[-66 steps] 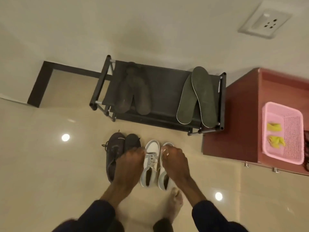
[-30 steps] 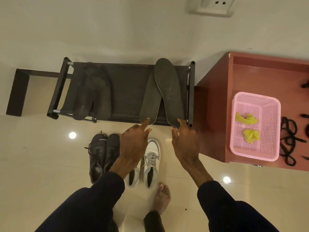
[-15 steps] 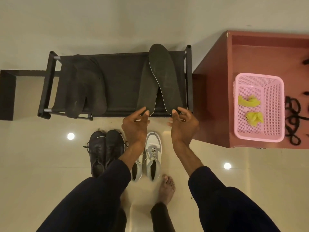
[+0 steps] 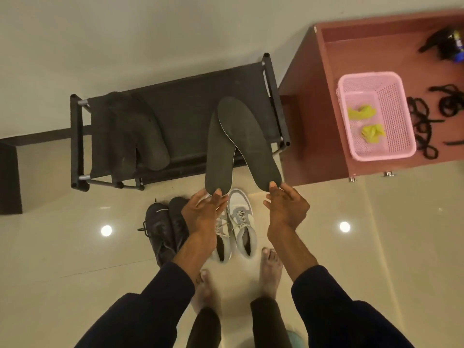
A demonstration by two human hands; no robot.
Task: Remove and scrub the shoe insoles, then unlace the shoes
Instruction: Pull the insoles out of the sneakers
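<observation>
While standing barefoot on the pale tiled floor (image 4: 62,259), looking down at a red desk (image 4: 371,56) at right and, just beside it, a black shoe rack (image 4: 183,109) against the wall. On the desk: a pink basket (image 4: 394,116) holding two yellow cloths (image 4: 372,131), black laces (image 4: 421,121) strewn just beside it, plus a dark bundle (image 4: 449,43) at the far corner, too blurred to name. On the rack's left half: one dark insole pair (image 4: 140,136), laid flat, seemingly parked there out of the way. Over the right half: a second insole pair (image 4: 248,136), crossed at the toe ends, heels overhanging the front rail toward the body. Pinched at those heels, thumb on top and fingers beneath: left hand (image 4: 203,214) on one, right hand (image 4: 286,209) on the other, likely for a clean lift without pressing the footbeds. Cannot tell whether the toe ends rest on the fabric or hang clear. Directly below the hands, on the floor: white-and-grey shoes (image 4: 242,222), laced, mouths toward the feet; just beside them at left, black shoes (image 4: 165,224), a lace loop showing. Judged: insoles out, unlacing of these pairs not yet done. In the way of any downward move: the white-and-grey shoes and the front rail; basket well apart at right.
</observation>
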